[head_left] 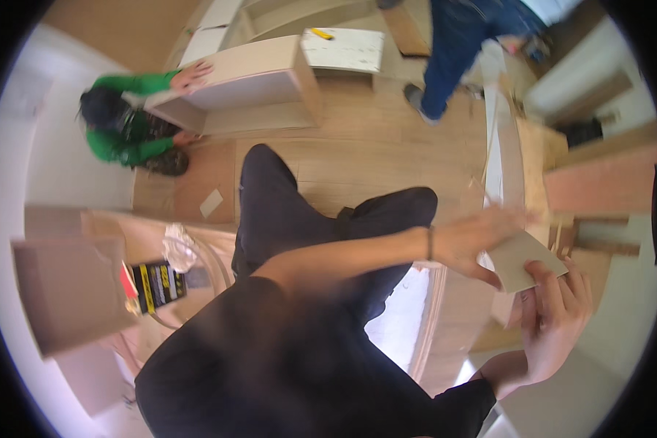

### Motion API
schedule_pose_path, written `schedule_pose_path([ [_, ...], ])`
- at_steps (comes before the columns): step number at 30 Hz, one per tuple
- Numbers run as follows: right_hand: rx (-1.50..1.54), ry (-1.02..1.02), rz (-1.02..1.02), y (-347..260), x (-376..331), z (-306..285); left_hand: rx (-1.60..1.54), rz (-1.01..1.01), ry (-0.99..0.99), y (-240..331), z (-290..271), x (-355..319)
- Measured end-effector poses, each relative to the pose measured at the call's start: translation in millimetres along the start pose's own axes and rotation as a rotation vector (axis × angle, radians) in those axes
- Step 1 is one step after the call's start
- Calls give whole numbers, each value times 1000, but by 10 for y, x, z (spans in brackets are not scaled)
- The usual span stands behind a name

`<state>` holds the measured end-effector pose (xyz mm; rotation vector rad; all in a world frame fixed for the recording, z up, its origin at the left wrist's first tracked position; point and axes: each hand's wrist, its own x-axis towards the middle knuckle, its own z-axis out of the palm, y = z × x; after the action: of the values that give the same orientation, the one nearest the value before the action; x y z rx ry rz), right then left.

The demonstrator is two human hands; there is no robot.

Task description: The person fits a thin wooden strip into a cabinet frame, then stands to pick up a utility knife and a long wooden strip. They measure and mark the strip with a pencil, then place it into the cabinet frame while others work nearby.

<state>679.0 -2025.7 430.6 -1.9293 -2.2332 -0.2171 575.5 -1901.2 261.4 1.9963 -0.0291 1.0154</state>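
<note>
A small beige rectangular sheet (525, 263), smooth on the side that shows, is held between my two hands at the right. My left hand (478, 241) reaches across from the left and grips the sheet's left edge, its thumb low and its fingers blurred along the top. My right hand (558, 310) pinches the lower right edge between thumb and fingers. Whether the sheet is folded, I cannot tell. My dark-trousered legs are bent below me.
Far left, a person in green (113, 120) steadies an open pale box (252, 109). Another person in jeans (449, 62) stands at the far right. A yellow cutter (321, 33) lies on a white board (354, 47). Black-and-yellow package (159, 285) and crumpled white material (179, 247) sit left.
</note>
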Motion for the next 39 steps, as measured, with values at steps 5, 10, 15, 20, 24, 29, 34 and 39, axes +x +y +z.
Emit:
schedule_pose_path([
  [5, 625, 464, -138, -489, 525, 188, -472, -106, 461, 632, -701, -65],
  [10, 670, -8, 114, -1134, 686, 1895, -623, -83, 866, 1040, -2000, -762],
  [15, 368, -42, -2, -1661, 306, 3060, -926, -123, 1218, 1277, -3118, -1960],
  [20, 175, -33, -11, -1532, 284, 3280, -838, -129, 1385, 1487, -4100, -3336],
  [24, 106, -97, -51, -1352, 317, 3204, -713, -247, 1655, 1747, -4588, -4201],
  [29, -126, -177, -27, -1321, 358, 3020, -582, -343, 1684, 2046, -4829, -4785],
  [34, 101, -195, 3, -1369, 484, 2829, -454, -405, 1649, 2183, -5109, -5136],
  [39, 259, -336, 164, -1595, 608, 2744, -632, -267, 1715, 1714, -5154, -5394],
])
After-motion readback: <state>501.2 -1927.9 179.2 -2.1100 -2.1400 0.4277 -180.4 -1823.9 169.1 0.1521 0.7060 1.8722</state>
